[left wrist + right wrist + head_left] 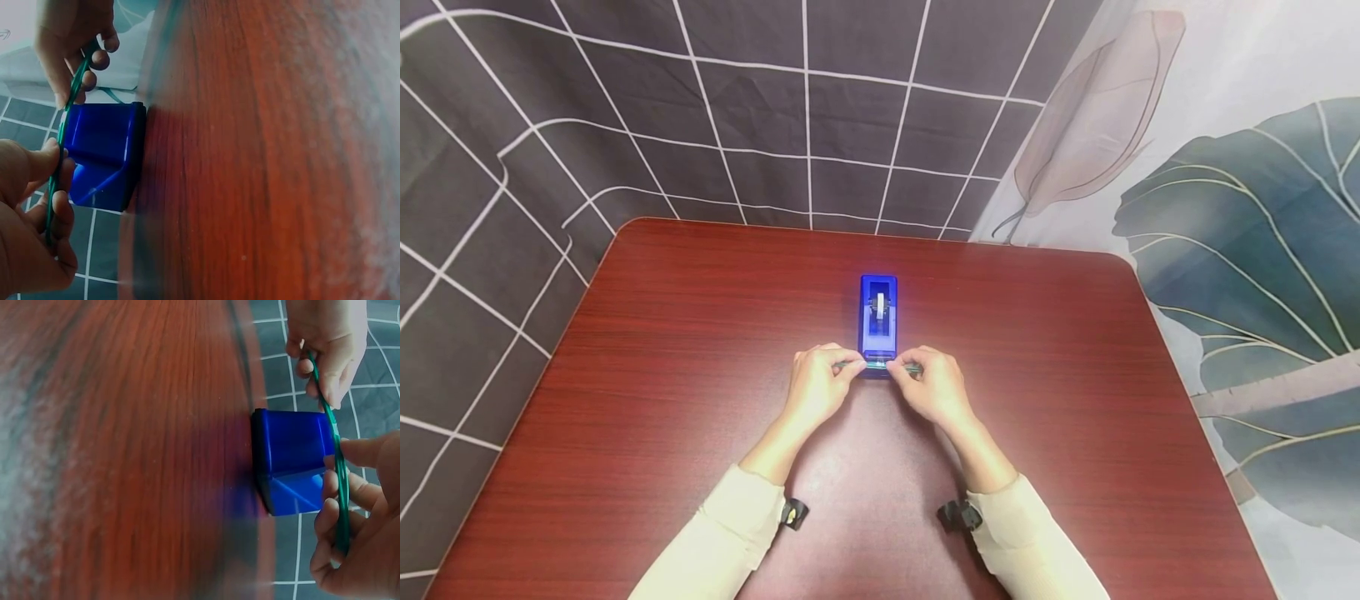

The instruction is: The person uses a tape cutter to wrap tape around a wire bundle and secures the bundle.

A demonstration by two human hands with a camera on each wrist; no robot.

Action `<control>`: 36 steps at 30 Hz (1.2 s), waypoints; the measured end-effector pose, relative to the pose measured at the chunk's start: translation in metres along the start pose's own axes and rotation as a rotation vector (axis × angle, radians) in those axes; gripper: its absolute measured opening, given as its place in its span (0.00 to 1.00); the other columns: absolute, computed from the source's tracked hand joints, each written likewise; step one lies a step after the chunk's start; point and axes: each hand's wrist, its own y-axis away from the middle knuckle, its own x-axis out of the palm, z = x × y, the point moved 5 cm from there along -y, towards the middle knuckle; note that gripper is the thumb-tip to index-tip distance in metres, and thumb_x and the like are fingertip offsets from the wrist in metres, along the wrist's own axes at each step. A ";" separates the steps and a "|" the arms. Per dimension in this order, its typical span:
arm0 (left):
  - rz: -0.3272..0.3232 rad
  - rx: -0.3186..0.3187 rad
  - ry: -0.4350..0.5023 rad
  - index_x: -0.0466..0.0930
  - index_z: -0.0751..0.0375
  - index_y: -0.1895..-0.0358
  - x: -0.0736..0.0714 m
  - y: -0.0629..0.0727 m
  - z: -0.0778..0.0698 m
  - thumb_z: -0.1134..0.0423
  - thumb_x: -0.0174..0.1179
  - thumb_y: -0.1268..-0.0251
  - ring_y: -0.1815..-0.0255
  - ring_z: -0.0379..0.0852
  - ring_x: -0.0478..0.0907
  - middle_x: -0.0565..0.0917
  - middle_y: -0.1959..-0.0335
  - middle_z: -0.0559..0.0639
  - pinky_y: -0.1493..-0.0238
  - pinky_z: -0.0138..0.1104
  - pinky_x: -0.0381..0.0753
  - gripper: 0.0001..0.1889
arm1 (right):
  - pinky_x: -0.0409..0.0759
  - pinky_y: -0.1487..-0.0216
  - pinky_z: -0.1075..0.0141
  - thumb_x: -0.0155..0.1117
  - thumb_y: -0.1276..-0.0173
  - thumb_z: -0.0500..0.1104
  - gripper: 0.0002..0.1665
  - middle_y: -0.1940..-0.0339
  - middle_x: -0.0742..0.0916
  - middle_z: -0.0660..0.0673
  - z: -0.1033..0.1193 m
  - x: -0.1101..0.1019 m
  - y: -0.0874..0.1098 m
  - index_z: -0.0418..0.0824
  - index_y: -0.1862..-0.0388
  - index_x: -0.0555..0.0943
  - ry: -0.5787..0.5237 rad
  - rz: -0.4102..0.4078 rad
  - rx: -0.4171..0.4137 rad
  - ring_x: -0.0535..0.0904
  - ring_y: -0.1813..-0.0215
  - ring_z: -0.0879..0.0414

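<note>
A blue tape dispenser (880, 333) stands upright on the table, with a narrow whitish roll (881, 306) in its dark slot. Across its near end runs a thin, glossy green strip (340, 481), cord-like; its exact kind is unclear. My left hand (822, 379) pinches the strip on one side between thumb and fingers. On the other side my right hand (934, 383) pinches it the same way. Between the two hands a short span stretches in front of the dispenser's end. In the left wrist view the strip (61, 140) looks like strands lying together.
The reddish-brown wooden table (662, 375) extends around both arms. Behind and to the left hangs a dark gridded curtain (760, 108). A pale leaf-patterned curtain (1247, 250) hangs along the right side. Each sleeve cuff has a small black device (794, 513) beside it.
</note>
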 end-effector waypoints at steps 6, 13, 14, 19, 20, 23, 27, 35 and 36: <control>-0.006 0.019 -0.010 0.92 0.57 0.63 0.001 -0.001 0.001 0.60 0.71 0.39 0.73 0.44 0.78 0.89 0.69 0.48 0.55 0.46 0.71 0.05 | 0.77 0.62 0.54 0.74 0.38 0.55 0.16 0.79 0.86 0.52 0.003 0.000 -0.002 0.45 0.75 0.88 0.058 0.004 0.050 0.80 0.73 0.54; 0.007 0.025 -0.037 0.92 0.56 0.63 0.004 -0.002 0.002 0.59 0.71 0.39 0.73 0.43 0.79 0.89 0.69 0.47 0.55 0.45 0.70 0.05 | 0.76 0.56 0.51 0.74 0.38 0.57 0.19 0.88 0.80 0.56 0.004 0.000 -0.004 0.46 0.78 0.87 0.083 -0.002 0.045 0.77 0.77 0.56; 0.010 0.016 -0.035 0.91 0.56 0.63 0.004 -0.002 0.002 0.59 0.71 0.39 0.73 0.44 0.80 0.89 0.68 0.48 0.54 0.46 0.71 0.06 | 0.76 0.56 0.50 0.74 0.38 0.57 0.19 0.88 0.79 0.56 0.004 0.001 -0.005 0.45 0.78 0.87 0.082 0.002 0.049 0.76 0.77 0.55; -0.011 -0.051 -0.030 0.89 0.58 0.61 0.004 -0.004 0.005 0.57 0.69 0.37 0.67 0.48 0.86 0.90 0.66 0.49 0.49 0.48 0.74 0.08 | 0.76 0.57 0.51 0.74 0.38 0.58 0.19 0.89 0.77 0.56 0.002 0.003 -0.006 0.45 0.78 0.86 0.070 0.013 0.062 0.75 0.78 0.56; -0.017 -0.060 -0.028 0.89 0.58 0.61 0.004 -0.005 0.005 0.57 0.69 0.36 0.68 0.47 0.86 0.90 0.66 0.49 0.49 0.48 0.75 0.08 | 0.76 0.57 0.51 0.74 0.38 0.58 0.20 0.89 0.77 0.56 0.001 0.003 -0.007 0.45 0.79 0.86 0.068 0.011 0.062 0.75 0.78 0.56; -0.029 -0.060 -0.040 0.88 0.56 0.61 0.005 -0.009 0.004 0.56 0.68 0.35 0.67 0.45 0.84 0.89 0.66 0.46 0.54 0.47 0.75 0.08 | 0.76 0.60 0.52 0.74 0.38 0.57 0.20 0.90 0.76 0.56 0.000 0.004 -0.007 0.45 0.80 0.85 0.068 0.002 0.051 0.74 0.79 0.56; -0.021 -0.034 -0.048 0.90 0.56 0.60 0.006 -0.015 -0.003 0.56 0.68 0.35 0.66 0.46 0.83 0.88 0.65 0.48 0.54 0.47 0.74 0.09 | 0.76 0.62 0.54 0.74 0.38 0.57 0.20 0.90 0.76 0.56 0.001 0.003 -0.007 0.45 0.80 0.85 0.063 -0.006 0.041 0.73 0.80 0.56; 0.060 -0.035 -0.085 0.92 0.54 0.61 0.008 -0.029 -0.014 0.56 0.69 0.36 0.67 0.48 0.84 0.89 0.67 0.48 0.55 0.47 0.75 0.08 | 0.76 0.64 0.54 0.76 0.39 0.56 0.21 0.89 0.76 0.56 0.003 0.002 -0.007 0.45 0.82 0.84 0.073 -0.027 0.000 0.72 0.79 0.57; 0.071 -0.040 -0.095 0.92 0.53 0.62 0.008 -0.031 -0.014 0.55 0.69 0.37 0.67 0.48 0.84 0.89 0.67 0.48 0.56 0.47 0.75 0.08 | 0.76 0.64 0.54 0.76 0.39 0.56 0.21 0.89 0.76 0.56 0.003 0.002 -0.007 0.45 0.82 0.84 0.076 -0.030 -0.006 0.73 0.79 0.56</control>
